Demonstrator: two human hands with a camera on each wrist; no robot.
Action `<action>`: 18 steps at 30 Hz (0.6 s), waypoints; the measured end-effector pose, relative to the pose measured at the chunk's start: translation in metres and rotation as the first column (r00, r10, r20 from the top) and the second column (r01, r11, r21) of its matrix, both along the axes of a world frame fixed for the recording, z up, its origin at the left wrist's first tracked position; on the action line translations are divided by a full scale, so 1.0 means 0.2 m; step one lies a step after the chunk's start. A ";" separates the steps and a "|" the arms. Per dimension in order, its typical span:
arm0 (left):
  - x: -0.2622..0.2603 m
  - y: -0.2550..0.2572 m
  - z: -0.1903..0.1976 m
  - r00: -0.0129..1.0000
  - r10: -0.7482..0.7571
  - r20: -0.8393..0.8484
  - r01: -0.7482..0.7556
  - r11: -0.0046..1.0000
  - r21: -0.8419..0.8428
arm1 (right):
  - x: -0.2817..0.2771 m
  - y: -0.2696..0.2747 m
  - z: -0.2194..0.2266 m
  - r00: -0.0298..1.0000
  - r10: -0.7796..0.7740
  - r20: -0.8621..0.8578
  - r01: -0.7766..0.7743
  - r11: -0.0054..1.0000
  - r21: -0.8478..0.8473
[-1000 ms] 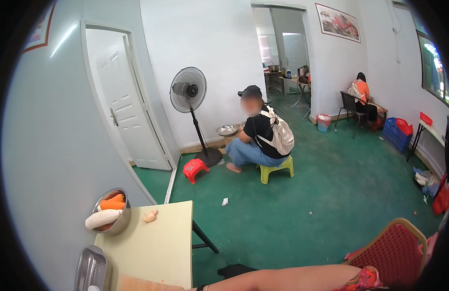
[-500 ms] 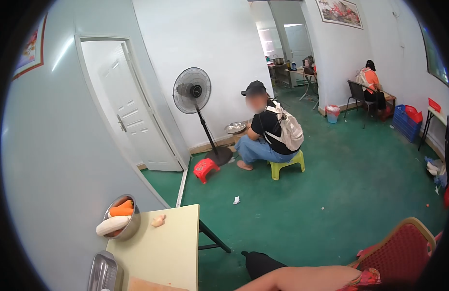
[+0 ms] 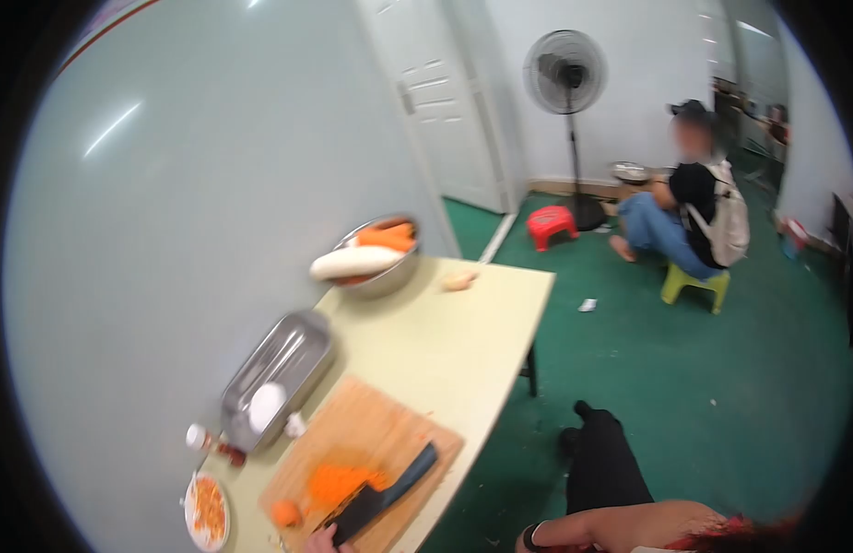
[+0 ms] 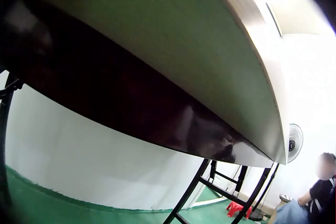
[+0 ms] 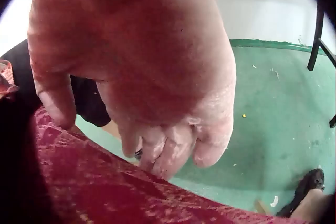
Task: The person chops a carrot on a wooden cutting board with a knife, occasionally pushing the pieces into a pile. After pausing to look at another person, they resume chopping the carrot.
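Observation:
At the bottom of the head view, part of my left hand point(image 3: 327, 542) shows at the end of a black cleaver blade point(image 3: 357, 514); the rest is cut off, and I cannot tell whether it grips the blade. The cleaver lies on a wooden cutting board point(image 3: 352, 415) beside a heap of shredded carrot point(image 3: 339, 481) and an orange carrot chunk point(image 3: 285, 513). My right hand point(image 5: 142, 66) hangs palm toward the camera in the right wrist view, holding nothing visible, its fingers loosely bent beside red patterned fabric point(image 5: 94, 176).
A metal tray point(image 3: 283, 355) with a white round item, a bowl of carrots and a peeled white root point(image 3: 376, 276), a seasoning bottle point(image 3: 214, 444) and a plate point(image 3: 205, 511) stand on the table. Beyond are a red stool point(image 3: 551, 226), a fan point(image 3: 566, 74) and a seated person point(image 3: 694, 203).
My head view has swung left and down, so the fan and seated person sit farther right. The cutting board's full width, cleaver, shredded carrot and left fingers have come into view.

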State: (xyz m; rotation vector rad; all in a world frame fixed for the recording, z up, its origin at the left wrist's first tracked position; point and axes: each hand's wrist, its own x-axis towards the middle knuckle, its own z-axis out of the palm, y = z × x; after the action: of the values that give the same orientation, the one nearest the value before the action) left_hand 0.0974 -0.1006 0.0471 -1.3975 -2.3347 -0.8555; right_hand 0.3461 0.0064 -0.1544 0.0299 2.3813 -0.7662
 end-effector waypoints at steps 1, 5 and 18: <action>0.00 0.00 -0.01 1.000 0.012 0.015 -0.012 1.000 0.004 | -0.02 0.01 0.00 1.000 0.005 -0.011 -0.005 0.999 -0.036; -0.02 0.00 -0.07 0.989 0.035 0.145 -0.041 0.998 0.044 | -0.05 0.06 -0.01 0.998 0.016 -0.068 -0.025 0.992 -0.123; -0.03 -0.01 -0.07 0.963 0.098 0.252 -0.095 0.995 -0.025 | -0.44 0.41 -0.12 0.841 -0.027 -0.541 0.040 0.999 0.013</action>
State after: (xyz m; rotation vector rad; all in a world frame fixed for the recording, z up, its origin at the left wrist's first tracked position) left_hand 0.0913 -0.1029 0.0335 -1.2292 -2.5760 -1.0466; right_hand 0.2591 0.0877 -0.1792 -0.1570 2.9337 -0.8465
